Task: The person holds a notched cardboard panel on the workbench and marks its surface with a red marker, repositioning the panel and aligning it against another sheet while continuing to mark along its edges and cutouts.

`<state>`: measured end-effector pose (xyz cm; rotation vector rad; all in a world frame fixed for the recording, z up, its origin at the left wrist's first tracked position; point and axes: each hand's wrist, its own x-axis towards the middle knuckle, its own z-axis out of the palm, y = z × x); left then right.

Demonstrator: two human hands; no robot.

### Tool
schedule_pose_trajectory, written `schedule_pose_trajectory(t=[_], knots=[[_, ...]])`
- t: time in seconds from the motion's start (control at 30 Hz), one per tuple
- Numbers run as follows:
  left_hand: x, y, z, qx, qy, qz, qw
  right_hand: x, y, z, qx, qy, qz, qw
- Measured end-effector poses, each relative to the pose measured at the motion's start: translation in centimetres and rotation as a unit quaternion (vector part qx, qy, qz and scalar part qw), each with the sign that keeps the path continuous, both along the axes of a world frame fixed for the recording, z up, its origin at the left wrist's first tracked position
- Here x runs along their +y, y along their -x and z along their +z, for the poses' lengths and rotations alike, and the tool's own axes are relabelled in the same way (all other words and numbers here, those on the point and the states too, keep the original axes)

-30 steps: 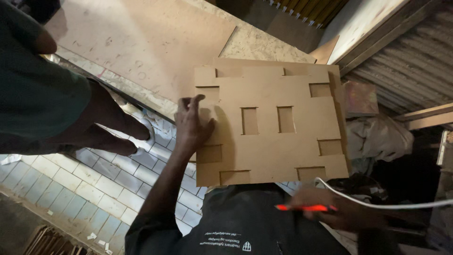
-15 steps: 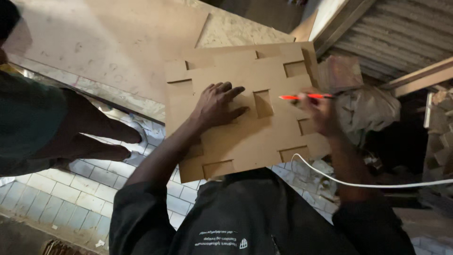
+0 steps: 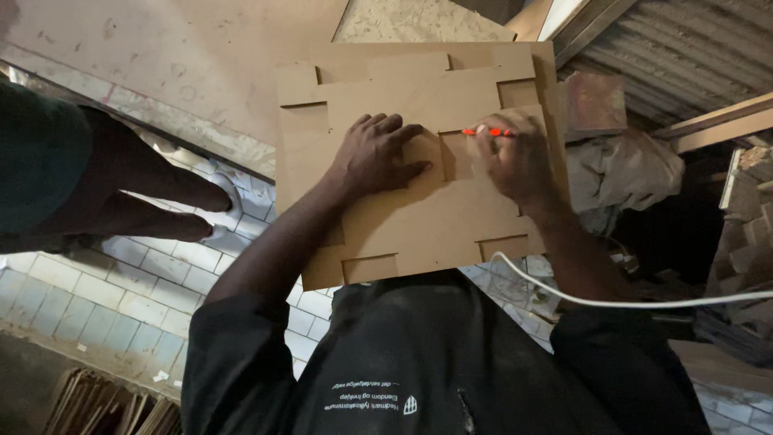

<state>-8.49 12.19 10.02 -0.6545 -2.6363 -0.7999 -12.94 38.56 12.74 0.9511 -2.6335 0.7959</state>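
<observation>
Moved: both hands now sit closer together on the board than half a second ago; the right hand with the pen has come left and lower, to the edge of the middle cut-out, and the board fills more of the view.
Legs (image 3: 153, 197): another person's bare legs at far left, standing on the tile floor (image 3: 72, 290), well apart from the board.
Sheet (image 3: 185, 72): large pale panel lying behind the board, upper left.
Board (image 3: 419, 234): brown template with square cut-outs and notched corners, resting on the person's lap, over a second like board beneath it.
Left hand (image 3: 377, 155): flat on the board's centre, fingers spread, pressing down just left of the middle cut-out.
Pen (image 3: 488, 132): red, lying level, tip pointing left at the cut-out's top edge.
Right hand (image 3: 515, 161): pinching the pen between thumb and fingers, knuckles resting on the board.
Cable (image 3: 612, 300): white, running from under the right wrist off to the right edge.
Cloth (image 3: 624, 173): crumpled grey bundle right of the board.
</observation>
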Motion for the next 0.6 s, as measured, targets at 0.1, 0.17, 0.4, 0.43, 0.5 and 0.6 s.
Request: schedule_pose_trajectory(t=[0.1,0.17,0.4,0.43,0.5,0.6], knots=[[0.0,0.0,-0.5,-0.008,0.004,0.003,1.0,0.3,-0.4,0.3,0.013,0.006,0.002,1.0],[-0.1,-0.1,-0.6,-0.016,0.002,0.0,1.0,0.4,-1.3,0.5,-0.034,-0.017,-0.012,0.999],[-0.2,-0.1,-1.1,-0.016,-0.002,0.006,1.0,1.1,-3.3,0.9,-0.079,-0.005,0.02,0.997],[-0.2,-0.3,-1.1,-0.028,0.002,0.004,1.0,0.6,-2.8,0.6,-0.086,-0.003,0.0,0.996],[-0.2,-0.3,-1.0,-0.048,0.008,0.0,0.999,-0.5,-1.6,0.1,-0.098,0.042,0.023,0.994],[0.0,-0.4,-0.7,-0.043,0.022,0.011,0.999,-1.5,-1.2,-0.5,-0.129,0.106,0.099,0.981]])
